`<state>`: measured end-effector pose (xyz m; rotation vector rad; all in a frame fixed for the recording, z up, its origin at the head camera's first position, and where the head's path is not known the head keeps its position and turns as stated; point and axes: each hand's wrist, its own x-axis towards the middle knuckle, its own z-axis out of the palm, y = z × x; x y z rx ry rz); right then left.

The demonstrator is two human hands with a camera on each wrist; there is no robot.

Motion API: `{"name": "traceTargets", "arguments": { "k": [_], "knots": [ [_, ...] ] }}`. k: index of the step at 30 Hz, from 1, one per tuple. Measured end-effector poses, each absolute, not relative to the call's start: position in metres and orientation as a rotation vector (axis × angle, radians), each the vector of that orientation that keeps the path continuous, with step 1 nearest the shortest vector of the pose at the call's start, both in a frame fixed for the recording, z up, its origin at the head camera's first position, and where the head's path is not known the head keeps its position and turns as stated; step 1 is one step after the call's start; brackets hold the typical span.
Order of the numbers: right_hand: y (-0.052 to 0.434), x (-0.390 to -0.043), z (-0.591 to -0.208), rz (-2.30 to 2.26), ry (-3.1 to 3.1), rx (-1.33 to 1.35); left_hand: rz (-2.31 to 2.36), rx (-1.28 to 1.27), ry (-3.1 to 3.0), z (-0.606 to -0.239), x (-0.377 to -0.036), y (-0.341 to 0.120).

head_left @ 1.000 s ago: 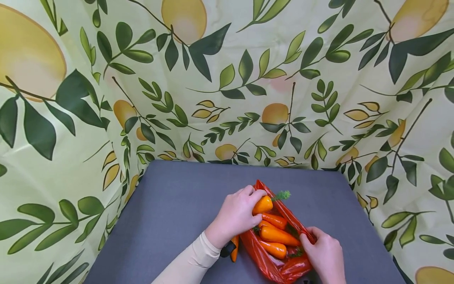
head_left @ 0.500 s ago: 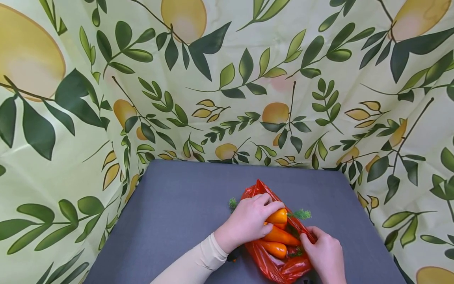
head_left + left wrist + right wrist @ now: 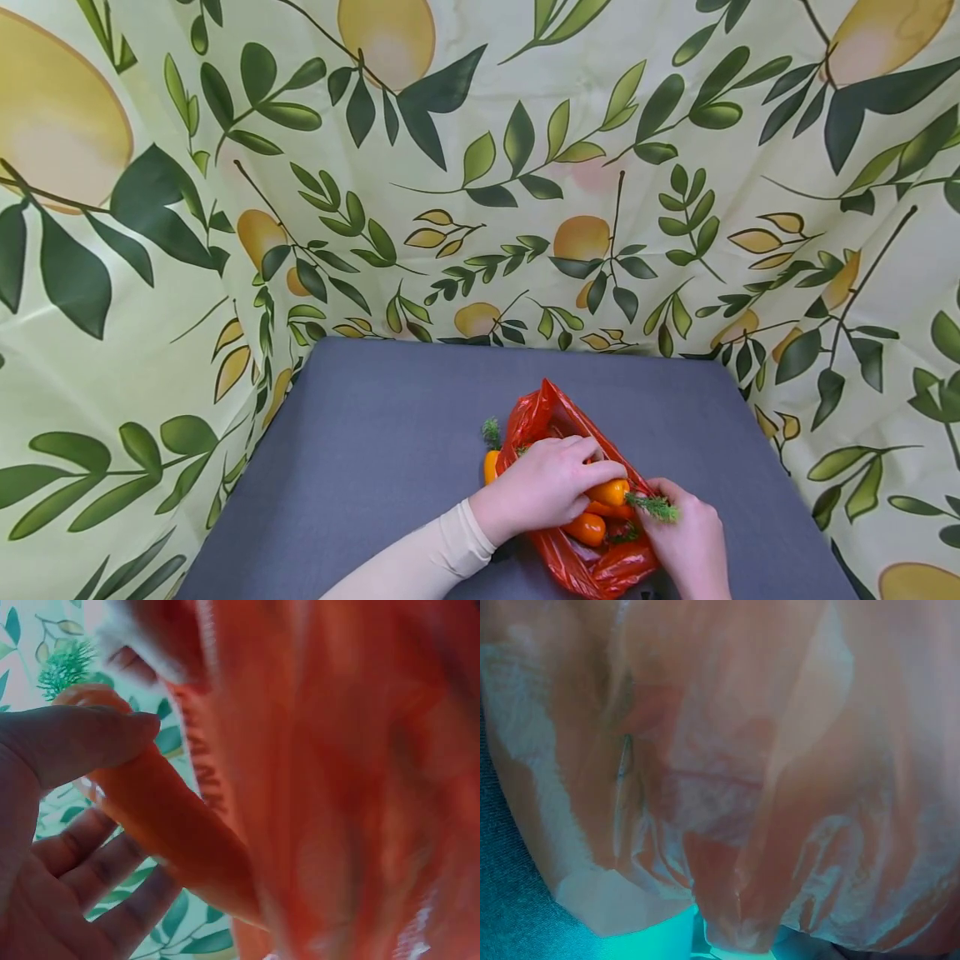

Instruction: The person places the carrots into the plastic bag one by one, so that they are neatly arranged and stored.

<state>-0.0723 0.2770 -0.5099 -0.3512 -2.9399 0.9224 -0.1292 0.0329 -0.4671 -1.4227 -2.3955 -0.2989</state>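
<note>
Over the opened red plastic bag [image 3: 566, 567], my left hand [image 3: 551, 483] grips an orange carrot [image 3: 611, 492] near its leafy green top. In the left wrist view, the thumb lies across this carrot [image 3: 180, 825] and its lower end disappears behind the bag's red film [image 3: 322, 787]. My right hand [image 3: 686, 533] pinches the bag's rim on the right side, and the green top overlaps that hand in the head view. Inside the bag lie other carrots [image 3: 587, 529], partly hidden by my left hand. Crumpled translucent bag film [image 3: 720, 750] fills most of the right wrist view.
Another carrot [image 3: 491, 467] lies outside the bag on its left, mostly hidden by the bag and my left hand. Dark grey cloth covers the table [image 3: 390, 433]. Patterned fabric [image 3: 510, 233] with leaves and fruit hangs around the back and sides.
My left hand has moved right and nearer to me with the carrot, across the bag's mouth. The carrot left of the bag shows its green top now. My right hand has stayed put.
</note>
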Motion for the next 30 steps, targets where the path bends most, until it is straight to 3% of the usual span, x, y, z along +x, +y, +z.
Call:
{"name": "traceTargets", "arguments": {
  "k": [30],
  "knots": [
    [0.275, -0.074, -0.509, 0.887, -2.944, -0.392, -0.050, -1.467, -2.526, -0.508, -0.134, 0.038]
  ]
}}
